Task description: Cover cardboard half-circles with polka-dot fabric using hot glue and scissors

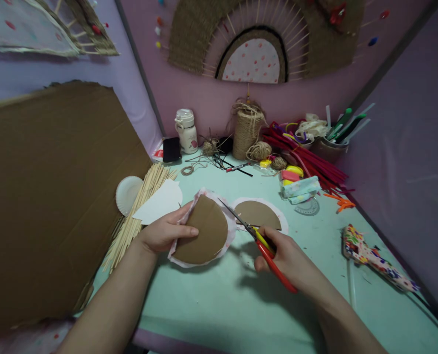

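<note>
My left hand [170,228] grips a half-round piece of brown cardboard [206,231] by its left side, thumb on top. Pale spotted fabric sticks out in a ragged border around the cardboard's edge. In my right hand [283,253] is a pair of scissors [265,250] with red and yellow handles. Its blades point up and left, close to the fabric border on the right of the held piece. A second cardboard half-circle [259,214] lies on pale fabric on the table, just behind the scissors.
Thin wooden sticks [125,236], white paper [163,201] and a paper plate [128,194] lie left. Behind stand a white bottle [186,132] and a twine roll [247,129]. A floral glue gun [375,260] lies right. A large cardboard sheet [52,206] leans left.
</note>
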A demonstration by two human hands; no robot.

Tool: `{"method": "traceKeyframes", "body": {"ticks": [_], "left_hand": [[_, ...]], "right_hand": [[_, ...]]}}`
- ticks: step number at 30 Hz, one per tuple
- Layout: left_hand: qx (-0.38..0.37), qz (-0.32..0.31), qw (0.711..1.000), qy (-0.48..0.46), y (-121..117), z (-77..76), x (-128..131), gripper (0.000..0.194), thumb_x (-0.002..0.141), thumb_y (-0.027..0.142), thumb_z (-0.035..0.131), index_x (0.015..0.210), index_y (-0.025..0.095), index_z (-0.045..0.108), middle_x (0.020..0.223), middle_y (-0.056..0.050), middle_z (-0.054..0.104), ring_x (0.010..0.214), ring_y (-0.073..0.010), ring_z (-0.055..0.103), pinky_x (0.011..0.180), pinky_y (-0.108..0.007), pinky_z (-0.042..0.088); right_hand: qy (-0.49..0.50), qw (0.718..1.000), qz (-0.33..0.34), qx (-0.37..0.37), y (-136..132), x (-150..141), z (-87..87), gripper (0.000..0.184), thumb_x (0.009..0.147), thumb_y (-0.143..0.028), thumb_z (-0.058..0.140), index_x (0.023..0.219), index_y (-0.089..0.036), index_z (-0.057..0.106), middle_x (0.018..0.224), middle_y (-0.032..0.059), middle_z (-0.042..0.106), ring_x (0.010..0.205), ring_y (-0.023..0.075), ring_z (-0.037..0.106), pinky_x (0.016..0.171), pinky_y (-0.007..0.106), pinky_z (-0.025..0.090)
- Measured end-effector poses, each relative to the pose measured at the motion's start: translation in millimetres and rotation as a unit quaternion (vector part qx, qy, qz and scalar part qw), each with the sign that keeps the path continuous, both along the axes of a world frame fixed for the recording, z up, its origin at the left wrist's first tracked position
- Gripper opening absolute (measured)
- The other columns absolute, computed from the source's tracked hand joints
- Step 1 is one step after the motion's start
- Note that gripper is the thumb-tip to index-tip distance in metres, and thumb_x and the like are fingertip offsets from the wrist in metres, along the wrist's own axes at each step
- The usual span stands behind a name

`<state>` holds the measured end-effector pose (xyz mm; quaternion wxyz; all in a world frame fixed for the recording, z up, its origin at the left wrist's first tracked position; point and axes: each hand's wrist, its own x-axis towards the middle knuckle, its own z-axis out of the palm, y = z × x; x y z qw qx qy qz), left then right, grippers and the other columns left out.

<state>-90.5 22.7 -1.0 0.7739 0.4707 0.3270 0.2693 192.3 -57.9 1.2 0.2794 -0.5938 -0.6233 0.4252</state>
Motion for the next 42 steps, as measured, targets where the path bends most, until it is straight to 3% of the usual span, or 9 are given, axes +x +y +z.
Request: {"method": "traceKeyframes", "body": {"ticks": [16,24,33,42], "left_hand": [[-0.014,-0.01,1.0,0.006,0.0,-0.8,-0.9,0.089,0.068,0.024,0.079,0.147,0.027,0.038,0.127,-0.008,0.064,0.114,-0.0278,0.06,0.091,-0.031,0.048],[-0.001,-0.013,1.0,-0.016,-2.9,1.4,0.8,0.085,0.071,0.022,0.076,0.147,0.027,0.038,0.126,-0.008,0.065,0.114,-0.0285,0.061,0.09,-0.032,0.049],[0.0,0.0,1.0,-0.004,-4.5,3.4,-1.8,0.086,0.068,0.022,0.078,0.146,0.025,0.041,0.122,-0.007,0.067,0.114,-0.0295,0.061,0.086,-0.03,0.051],[0.021,-0.012,1.0,-0.001,-3.9,-0.2,-5.1,0.084,0.069,0.024,0.078,0.145,0.024,0.043,0.118,-0.007,0.07,0.115,-0.0304,0.061,0.088,-0.031,0.049]], "right_hand": [[0.074,0.997,-0.014,-0.029,-1.9,-1.5,-0.6,0.027,0.064,-0.03,0.067,0.067,-0.023,0.041,0.058,-0.0075,0.047,0.056,0.0136,0.05,0.052,0.023,0.033],[0.079,0.996,-0.016,-0.032,-1.0,0.5,-1.8,0.019,0.065,-0.027,0.064,0.067,-0.022,0.046,0.059,-0.0051,0.059,0.06,0.016,0.056,0.057,0.025,0.037],[0.026,1.0,-0.002,-0.01,-0.1,4.9,3.6,0.014,0.069,-0.031,0.059,0.066,-0.023,0.047,0.058,-0.0024,0.063,0.06,0.0174,0.054,0.057,0.026,0.036],[-0.038,0.999,0.008,0.011,-1.4,2.7,3.7,0.023,0.059,-0.022,0.062,0.068,-0.024,0.041,0.057,-0.008,0.045,0.057,0.0128,0.038,0.052,0.023,0.029]]}}
